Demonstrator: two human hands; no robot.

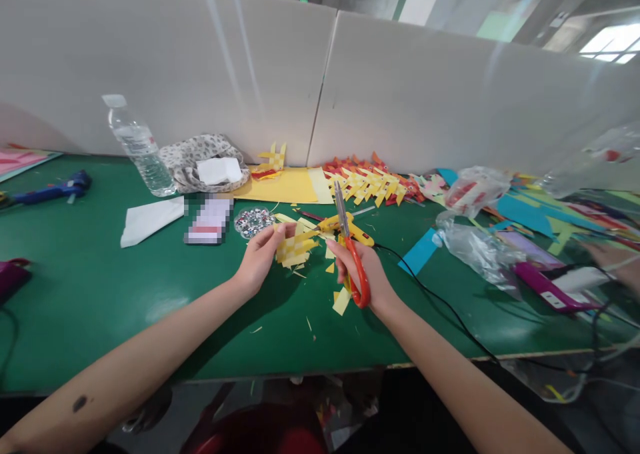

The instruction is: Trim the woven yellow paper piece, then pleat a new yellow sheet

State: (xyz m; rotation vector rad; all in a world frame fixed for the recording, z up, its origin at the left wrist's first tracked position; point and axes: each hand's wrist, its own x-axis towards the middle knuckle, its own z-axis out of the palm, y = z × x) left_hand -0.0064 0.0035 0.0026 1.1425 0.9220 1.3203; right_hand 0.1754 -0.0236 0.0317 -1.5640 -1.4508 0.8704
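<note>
In my left hand (261,255) is a woven yellow paper piece (295,246), pinched at its left side between thumb and fingers. Scissors (361,274) with red handles are gripped in my right hand (376,277), their blades pointing away from me, apart from the paper. Just beyond the hands lies a yellow glue gun (359,233), partly covered by the scissors. Yellow paper scraps (342,301) are scattered on the green table between my hands. A round dish of small gems (255,222) sits behind my left hand.
Finished-looking woven yellow paper pieces (367,184) lie near the partition (225,74). At left stand a water bottle (143,151) and a phone (210,221). Plastic bags (477,244), blue paper (419,251) and a purple power strip (550,291) lie right. A black cord (445,307) crosses the table.
</note>
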